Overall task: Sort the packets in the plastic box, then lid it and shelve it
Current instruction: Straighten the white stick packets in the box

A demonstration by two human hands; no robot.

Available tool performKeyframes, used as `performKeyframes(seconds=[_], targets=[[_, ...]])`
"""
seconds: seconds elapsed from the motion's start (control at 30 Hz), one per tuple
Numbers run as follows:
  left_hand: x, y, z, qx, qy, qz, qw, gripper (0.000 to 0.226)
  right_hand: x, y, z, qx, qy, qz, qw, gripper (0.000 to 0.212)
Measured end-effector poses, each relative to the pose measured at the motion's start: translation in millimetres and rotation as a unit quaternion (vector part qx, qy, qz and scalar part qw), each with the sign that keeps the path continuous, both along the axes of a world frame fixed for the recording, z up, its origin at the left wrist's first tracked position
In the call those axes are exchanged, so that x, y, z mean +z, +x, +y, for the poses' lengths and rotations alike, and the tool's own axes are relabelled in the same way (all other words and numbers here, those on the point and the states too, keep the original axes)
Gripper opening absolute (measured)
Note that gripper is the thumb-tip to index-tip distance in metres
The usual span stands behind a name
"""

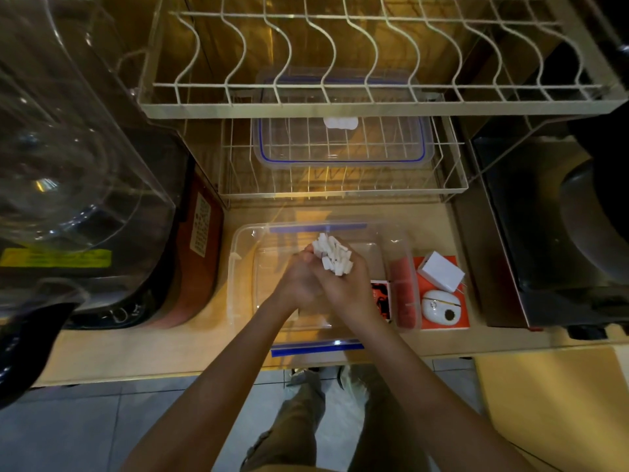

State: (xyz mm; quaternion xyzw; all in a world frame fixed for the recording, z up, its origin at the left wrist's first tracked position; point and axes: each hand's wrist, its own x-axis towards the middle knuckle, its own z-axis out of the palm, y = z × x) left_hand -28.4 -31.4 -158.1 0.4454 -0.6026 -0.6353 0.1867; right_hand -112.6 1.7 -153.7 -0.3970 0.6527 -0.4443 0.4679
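A pale wooden counter (391, 342) is running across the view under warm, dim light, with grey floor tiles (102, 420) showing below its front edge at 6 o'clock. On it, near the centre, a clear plastic box (238, 267) with blue clip strips is sitting open, its long front side lying close to the counter's edge. Over the box both hands are meeting: the left hand (299, 284) and the right hand (343, 287) are pressing together, closed around a bunch of small white packets (333, 255) that are fanning out past the fingers toward 12 o'clock. At 12 o'clock a cream wire dish rack (340, 97) is overhanging the counter, and on its lower tier a clear lid (340, 144) with a blue seal is lying flat. At 3 o'clock, just beside the box, an orange tray (442, 321) is holding a white charger block (440, 270) and a glossy white earbud case (439, 303). At 9 o'clock a red-and-black appliance (190, 284) under a clear dome is crowding the box's left side.
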Motion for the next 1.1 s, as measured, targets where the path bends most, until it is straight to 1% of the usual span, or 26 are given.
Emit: performKeyframes(seconds=[0.03,0.07,0.1,0.13,0.17,0.2,0.23,0.27,0.3,0.33,0.4,0.47,0.53,0.6,0.63,0.67,0.7,0.73,0.8,0.83,0.87,0.9,0.93,0.97,1.07,1.1], targets=[[-3,3,0,0.023,0.043,0.141,0.989,0.033,0,-1,0,0.010,-0.003,-0.001,1.000,0.024],[-2,3,-2,0.023,0.057,0.168,0.984,0.036,1,-1,-1,0.016,-0.001,-0.003,1.000,0.024],[-20,-4,2,0.054,0.075,0.096,0.991,0.041,2,0,-1,0.013,0.009,-0.005,1.000,0.023],[-24,1,4,0.019,0.080,0.039,0.996,0.042,3,0,-1,0.005,0.024,-0.010,1.000,0.021],[-22,-1,4,0.038,0.037,-0.053,0.997,0.038,6,-1,-2,-0.007,0.043,-0.023,0.999,0.017],[-27,-3,2,0.038,0.032,-0.061,0.997,0.035,10,-2,-4,-0.022,0.063,-0.050,0.997,0.012],[-28,-3,3,0.012,0.006,-0.057,0.998,0.049,14,-3,-7,-0.043,0.082,-0.096,0.991,0.012],[-26,-2,5,0.024,-0.028,-0.082,0.996,0.063,18,-5,-9,-0.066,0.097,-0.154,0.981,0.015],[-22,-4,5,0.055,-0.052,-0.104,0.992,0.071,22,-8,-11,-0.091,0.106,-0.209,0.968,0.019],[-18,-4,6,0.087,-0.068,-0.100,0.989,0.074,27,-10,-11,-0.109,0.109,-0.249,0.956,0.020],[-6,-4,11,0.099,-0.085,-0.101,0.986,0.072,32,-13,-10,-0.102,0.119,-0.270,0.950,0.017],[-1,0,15,0.070,-0.119,-0.135,0.981,0.067,36,-17,-6,-0.066,0.125,-0.251,0.958,0.019],[1,11,13,0.017,-0.150,-0.203,0.967,0.057,35,-27,-2,-0.043,0.115,-0.202,0.972,0.035],[1,22,11,-0.041,-0.192,-0.296,0.935,0.042,29,-42,1,-0.005,0.082,-0.064,0.995,0.064],[2,26,11,-0.071,-0.202,-0.341,0.915,0.036,26,-48,3,0.030,0.063,0.006,0.998,0.075],[1,30,12,-0.092,-0.212,-0.378,0.897,0.032,24,-53,3,0.080,0.043,0.067,0.994,0.080],[1,32,13,-0.111,-0.208,-0.406,0.883,0.031,21,-55,4,0.145,0.023,0.130,0.981,0.080],[0,33,15,-0.126,-0.206,-0.422,0.874,0.032,18,-56,4,0.221,0.007,0.202,0.954,0.078],[-6,34,19,-0.146,-0.195,-0.423,0.873,0.040,8,-51,6,0.362,-0.008,0.336,0.870,0.075],[-7,33,21,-0.151,-0.189,-0.418,0.876,0.043,2,-46,6,0.411,-0.012,0.389,0.824,0.073],[-8,32,22,-0.152,-0.183,-0.412,0.880,0.043,-4,-40,7,0.444,-0.016,0.435,0.783,0.070],[-9,32,23,-0.155,-0.177,-0.407,0.883,0.041,-9,-34,6,0.463,-0.018,0.469,0.752,0.064],[-10,31,24,-0.162,-0.171,-0.401,0.885,0.038,-13,-28,6,0.470,-0.016,0.489,0.735,0.056],[-10,31,26,-0.168,-0.167,-0.395,0.887,0.036,-15,-25,6,0.471,-0.011,0.499,0.727,0.048],[-11,36,30,-0.155,-0.165,-0.387,0.894,0.039,-21,-24,6,0.467,0.007,0.480,0.743,0.031],[-10,38,31,-0.151,-0.181,-0.395,0.888,0.041,-23,-24,7,0.470,0.017,0.472,0.746,0.028]])
